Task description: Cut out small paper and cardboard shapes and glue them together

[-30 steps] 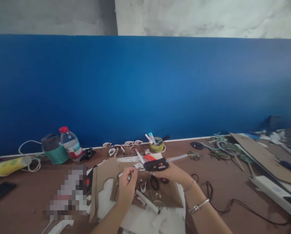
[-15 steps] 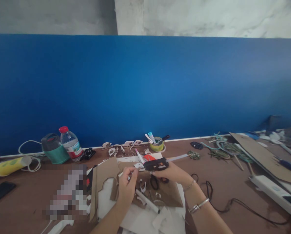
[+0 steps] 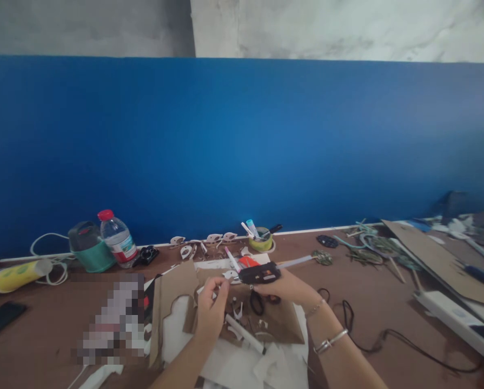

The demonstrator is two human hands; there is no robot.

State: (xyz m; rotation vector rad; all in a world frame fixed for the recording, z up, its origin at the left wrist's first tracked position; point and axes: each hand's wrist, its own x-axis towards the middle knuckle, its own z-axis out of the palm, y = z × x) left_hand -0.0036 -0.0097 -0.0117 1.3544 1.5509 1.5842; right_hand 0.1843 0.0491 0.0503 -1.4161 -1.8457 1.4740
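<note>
My right hand is wrapped round a black glue gun, its nozzle aimed left. A whitish glue stick appears to stick out behind it. My left hand is closed in a pinch just left of the nozzle, on a small white piece mostly hidden by the fingers. Near the nozzle tip shows a white leaf-shaped cutout. Below the hands, scissors, a white tube-like stick and paper scraps lie on brown cardboard and white sheets.
A water bottle and a teal container stand at the back left. White cutouts line the back edge beside a yellow-green pen holder. A black cord runs right, near a white power strip. A phone lies far left.
</note>
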